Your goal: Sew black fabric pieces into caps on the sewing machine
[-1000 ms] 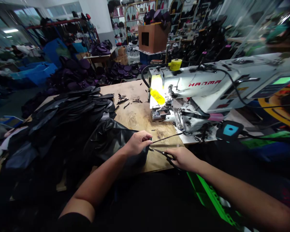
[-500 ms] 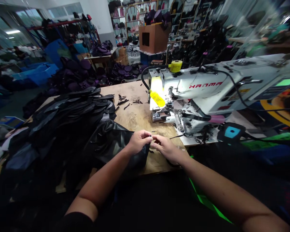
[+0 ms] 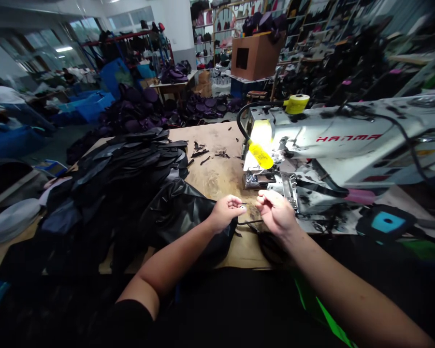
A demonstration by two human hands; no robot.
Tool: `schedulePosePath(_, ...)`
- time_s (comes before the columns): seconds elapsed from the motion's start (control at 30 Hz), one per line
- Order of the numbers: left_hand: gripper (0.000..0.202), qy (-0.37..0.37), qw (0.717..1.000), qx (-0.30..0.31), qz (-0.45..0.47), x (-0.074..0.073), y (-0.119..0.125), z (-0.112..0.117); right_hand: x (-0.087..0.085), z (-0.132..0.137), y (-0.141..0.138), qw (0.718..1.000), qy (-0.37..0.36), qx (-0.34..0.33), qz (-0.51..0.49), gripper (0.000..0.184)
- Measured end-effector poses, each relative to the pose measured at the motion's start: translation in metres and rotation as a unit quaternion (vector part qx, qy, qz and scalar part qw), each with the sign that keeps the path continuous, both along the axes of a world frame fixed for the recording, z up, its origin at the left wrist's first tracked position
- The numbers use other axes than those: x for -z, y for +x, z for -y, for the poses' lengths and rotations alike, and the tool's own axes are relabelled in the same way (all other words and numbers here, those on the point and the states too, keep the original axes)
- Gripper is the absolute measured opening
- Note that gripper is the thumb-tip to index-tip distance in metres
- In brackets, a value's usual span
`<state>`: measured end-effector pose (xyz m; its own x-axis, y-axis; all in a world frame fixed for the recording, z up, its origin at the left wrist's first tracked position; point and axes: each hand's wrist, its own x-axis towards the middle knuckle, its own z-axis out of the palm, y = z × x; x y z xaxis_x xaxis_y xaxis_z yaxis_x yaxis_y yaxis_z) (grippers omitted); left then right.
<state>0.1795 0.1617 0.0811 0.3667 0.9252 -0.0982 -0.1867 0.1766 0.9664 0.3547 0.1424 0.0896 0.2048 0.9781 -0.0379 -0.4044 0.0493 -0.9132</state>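
Head view: our left hand (image 3: 224, 212) pinches something tiny, unclear
Right hand (image 3: 275, 212): half open, empty
Black sheeting (image 3: 181, 227): glossy, crumpled, at the desk (image 3: 217, 179) near edge

In red capitals, the word "HANMA" runs along the white arm of the industrial sewing machine (image 3: 333, 145), the only lettering that can be read clearly. Further right on the same casing sits a small yellow sticker (image 3: 418, 152), its print too small and blurred to make out. The yellow tape roll (image 3: 296, 104) on top of the machine shows no legible writing.
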Motion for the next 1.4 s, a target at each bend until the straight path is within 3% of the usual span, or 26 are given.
schedulePosePath(0.07,0.038,-0.006,1.0,-0.012,-0.019,-0.002,0.009,-0.009,0.0,-0.005,0.012,0.976,0.031,-0.026,0.215,0.024)
schedulePosePath(0.17,0.031,-0.015,0.999,-0.025,-0.044,-0.003,0.022,-0.024,-0.002,-0.009,0.027,0.844,0.129,-0.112,0.509,0.029)
schedulePosePath(0.27,0.027,-0.01,0.998,-0.027,-0.049,-0.005,0.034,-0.036,-0.006,-0.018,0.035,0.729,0.2,-0.162,0.634,0.036)
schedulePosePath(0.33,0.023,-0.01,0.998,-0.03,-0.052,-0.006,0.038,-0.042,-0.012,-0.029,0.038,0.685,0.208,-0.162,0.679,0.037)
schedulePosePath(0.4,0.018,-0.028,0.997,-0.036,-0.06,-0.007,0.04,-0.048,-0.018,-0.042,0.041,0.659,0.188,-0.141,0.715,0.039)
schedulePosePath(0.57,0.008,-0.055,0.995,-0.04,-0.08,-0.003,0.033,-0.052,-0.028,-0.078,0.048,0.635,0.055,-0.059,0.769,0.038)
schedulePosePath(0.73,0.002,-0.054,0.994,-0.05,-0.081,0.001,0.028,-0.055,-0.032,-0.097,0.045,0.627,0.072,-0.103,0.769,0.032)
schedulePosePath(0.87,0.002,-0.008,0.992,-0.073,-0.104,0.003,0.032,-0.064,-0.041,-0.092,0.045,0.611,0.053,-0.109,0.782,0.03)
schedulePosePath(1.0,0.009,0.065,0.975,-0.135,-0.163,0.008,0.041,-0.078,-0.041,-0.062,0.049,0.58,-0.005,-0.06,0.812,0.033)
schedulePosePath(1.17,0.021,0.111,0.959,-0.162,-0.207,0.011,0.062,-0.088,-0.026,-0.003,0.04,0.586,0.046,-0.083,0.805,0.031)
schedulePosePath(1.3,0.03,0.152,0.931,-0.183,-0.277,0.009,0.081,-0.089,-0.033,0.041,0.043,0.625,0.101,-0.152,0.759,0.03)
schedulePosePath(1.4,0.032,0.166,0.903,-0.202,-0.342,0.007,0.094,-0.093,-0.064,0.063,0.079,0.679,0.115,-0.141,0.711,0.035)
